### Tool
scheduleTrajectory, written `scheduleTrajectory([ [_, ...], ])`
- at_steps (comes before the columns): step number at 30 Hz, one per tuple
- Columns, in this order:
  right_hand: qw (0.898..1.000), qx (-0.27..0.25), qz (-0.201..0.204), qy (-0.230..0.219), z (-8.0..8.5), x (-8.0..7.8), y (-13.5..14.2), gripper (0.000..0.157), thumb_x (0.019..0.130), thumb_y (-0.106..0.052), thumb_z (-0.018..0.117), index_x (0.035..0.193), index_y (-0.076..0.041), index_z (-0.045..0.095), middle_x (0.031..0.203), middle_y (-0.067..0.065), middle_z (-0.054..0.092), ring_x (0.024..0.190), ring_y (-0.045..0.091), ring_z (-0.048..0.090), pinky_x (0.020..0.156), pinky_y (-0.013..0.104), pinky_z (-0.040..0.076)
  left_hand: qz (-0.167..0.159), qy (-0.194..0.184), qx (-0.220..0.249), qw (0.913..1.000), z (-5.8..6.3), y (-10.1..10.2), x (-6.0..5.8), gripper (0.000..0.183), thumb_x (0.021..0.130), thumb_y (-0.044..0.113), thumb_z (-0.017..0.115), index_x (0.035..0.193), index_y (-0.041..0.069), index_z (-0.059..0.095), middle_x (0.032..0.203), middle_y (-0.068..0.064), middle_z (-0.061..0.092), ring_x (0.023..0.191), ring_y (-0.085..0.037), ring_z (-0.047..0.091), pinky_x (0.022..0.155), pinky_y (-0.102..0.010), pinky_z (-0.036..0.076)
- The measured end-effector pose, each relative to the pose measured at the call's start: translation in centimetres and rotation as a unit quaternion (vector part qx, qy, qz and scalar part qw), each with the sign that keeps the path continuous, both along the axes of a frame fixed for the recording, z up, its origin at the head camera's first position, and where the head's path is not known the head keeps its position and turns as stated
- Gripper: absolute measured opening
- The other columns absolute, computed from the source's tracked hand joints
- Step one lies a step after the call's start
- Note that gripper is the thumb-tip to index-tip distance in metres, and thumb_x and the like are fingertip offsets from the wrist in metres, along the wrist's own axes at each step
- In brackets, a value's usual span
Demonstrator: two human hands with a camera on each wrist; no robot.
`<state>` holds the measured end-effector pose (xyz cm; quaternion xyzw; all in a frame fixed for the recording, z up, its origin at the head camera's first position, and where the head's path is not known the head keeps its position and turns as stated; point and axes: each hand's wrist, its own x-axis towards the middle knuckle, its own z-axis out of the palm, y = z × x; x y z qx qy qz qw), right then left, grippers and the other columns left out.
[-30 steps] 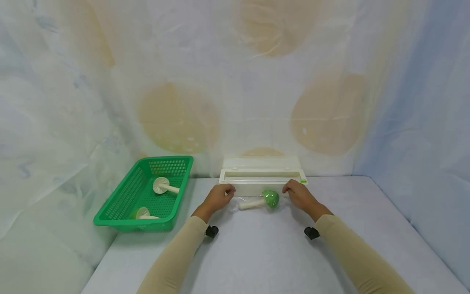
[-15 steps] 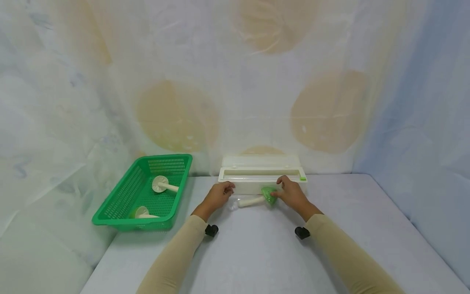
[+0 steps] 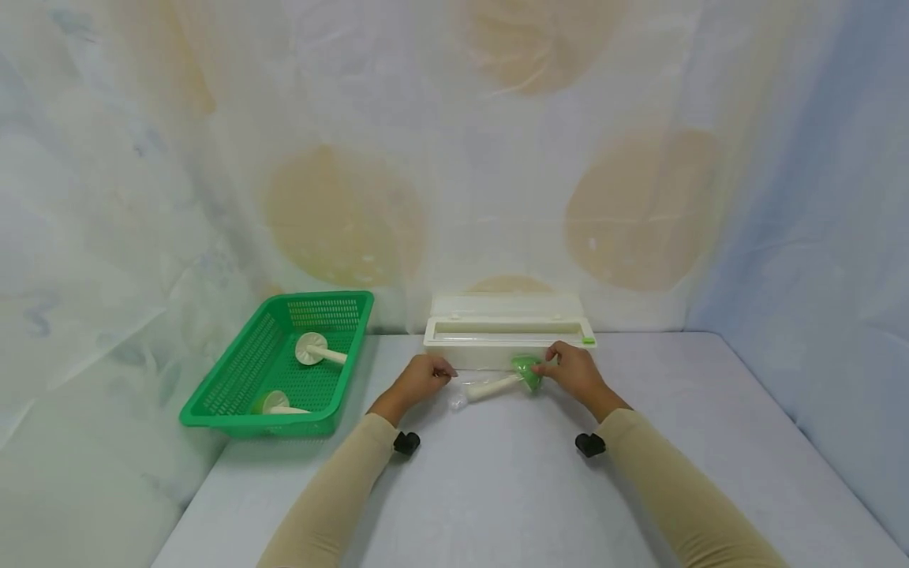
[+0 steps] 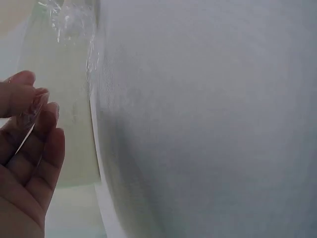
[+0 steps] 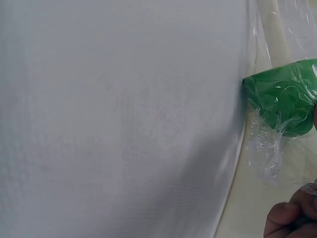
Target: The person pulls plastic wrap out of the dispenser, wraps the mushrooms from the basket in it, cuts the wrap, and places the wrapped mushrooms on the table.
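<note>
A mushroom-shaped piece with a green cap (image 3: 527,371) and a white stem (image 3: 493,387) lies inside clear cling film (image 3: 460,397). Behind it stands a white cling film dispenser (image 3: 490,355) with its lid up. My left hand (image 3: 419,380) is left of the stem, pinching a bit of film between thumb and fingers, as the left wrist view shows. My right hand (image 3: 578,375) is at the cap's right side. One fingertip touches the wrapped cap (image 5: 285,101), while curled fingers (image 5: 287,213) hold film just below it; part of this hand is out of frame.
A green plastic basket (image 3: 266,426) stands at the left, with two similar pieces, a white one (image 3: 319,349) and a green-capped one (image 3: 277,403), inside. The white-covered table (image 3: 511,489) meets a patterned sheet at the back and sides.
My right hand moved left onto the green cap, then slightly back right. The wrapped mushroom-shaped piece turned a little, its cap end tilting. My left hand stayed about in place.
</note>
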<state>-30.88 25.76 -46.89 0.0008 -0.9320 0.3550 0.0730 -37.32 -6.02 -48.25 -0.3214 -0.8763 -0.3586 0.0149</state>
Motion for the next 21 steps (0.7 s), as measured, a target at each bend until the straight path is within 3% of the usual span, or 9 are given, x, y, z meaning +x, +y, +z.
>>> scheduleTrajectory([
  [6, 1.0, 0.018, 0.001, -0.013, -0.3, -0.3, -0.3, 0.037, 0.086, -0.04, 0.074, 0.103, -0.01, 0.062, 0.079, 0.004, 0.052, 0.067, 0.019, 0.047, 0.057, 0.032, 0.04, -0.059, -0.008, -0.012, 0.9982, 0.9, 0.5, 1.2, 0.018, 0.08, -0.008, 0.063, 0.084, 0.003, 0.077, 0.082, 0.003, 0.064, 0.074, -0.011, 0.055, 0.065, -0.025, 0.048],
  [11, 0.999, 0.017, -0.017, -0.024, -0.5, -0.2, -0.4, 0.035, 0.086, -0.039, 0.074, 0.099, -0.009, 0.06, 0.073, 0.004, 0.051, 0.063, 0.018, 0.046, 0.056, 0.033, 0.04, -0.09, -0.018, -0.082, 0.9924, 0.8, 1.4, 2.0, 0.019, 0.081, -0.004, 0.065, 0.085, 0.008, 0.078, 0.081, 0.007, 0.064, 0.073, -0.008, 0.055, 0.066, -0.023, 0.048],
  [15, 1.0, 0.011, -0.017, -0.024, -0.6, -0.1, -0.5, 0.034, 0.087, -0.037, 0.073, 0.097, -0.008, 0.058, 0.074, 0.004, 0.052, 0.064, 0.018, 0.047, 0.056, 0.032, 0.04, -0.114, 0.002, -0.144, 0.983, 0.4, 2.1, 2.3, 0.019, 0.082, 0.0, 0.064, 0.088, 0.013, 0.078, 0.083, 0.011, 0.064, 0.074, -0.006, 0.054, 0.068, -0.022, 0.047],
  [19, 0.999, 0.002, -0.015, -0.029, -0.7, 0.1, -0.7, 0.029, 0.09, -0.034, 0.07, 0.095, -0.008, 0.058, 0.075, 0.003, 0.055, 0.065, 0.018, 0.048, 0.056, 0.031, 0.04, -0.128, -0.001, -0.179, 0.9755, 0.3, 2.8, 2.6, 0.015, 0.086, 0.006, 0.064, 0.09, 0.016, 0.074, 0.079, 0.013, 0.062, 0.07, -0.006, 0.051, 0.067, -0.022, 0.046],
  [21, 0.999, -0.006, -0.015, -0.032, -0.8, 0.2, -0.9, 0.025, 0.092, -0.032, 0.067, 0.095, -0.008, 0.057, 0.076, 0.004, 0.056, 0.065, 0.018, 0.049, 0.056, 0.032, 0.04, -0.128, -0.023, -0.18, 0.975, 0.4, 3.2, 2.9, 0.009, 0.089, 0.012, 0.064, 0.09, 0.017, 0.072, 0.076, 0.011, 0.06, 0.067, -0.007, 0.051, 0.064, -0.024, 0.046],
])
